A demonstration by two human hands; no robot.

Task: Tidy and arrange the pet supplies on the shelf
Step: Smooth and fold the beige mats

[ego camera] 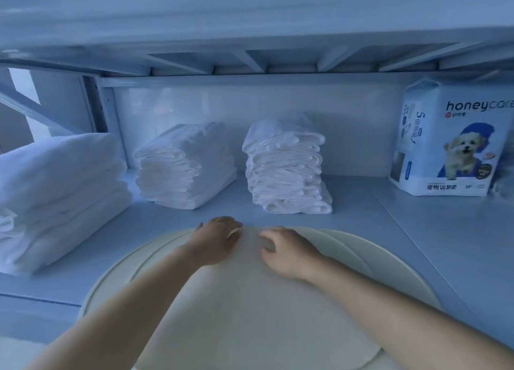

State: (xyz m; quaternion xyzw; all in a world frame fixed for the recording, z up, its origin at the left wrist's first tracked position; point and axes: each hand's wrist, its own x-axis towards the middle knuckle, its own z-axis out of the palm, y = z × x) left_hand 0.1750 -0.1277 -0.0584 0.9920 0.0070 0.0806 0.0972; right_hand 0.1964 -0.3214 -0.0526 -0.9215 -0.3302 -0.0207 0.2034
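Several round cream mats lie overlapped at the front of the pale blue shelf. My left hand rests on the far edge of the top mat, fingers bent over the rim. My right hand lies beside it on the same mat with curled fingertips pressing the surface. Behind the mats stand two stacks of folded white pads, one at the middle left and a taller one at the centre.
A large pile of folded white cloth fills the left end of the shelf. A blue and white pack of pet training pads with a puppy picture stands at the back right. The upper shelf's frame hangs low overhead.
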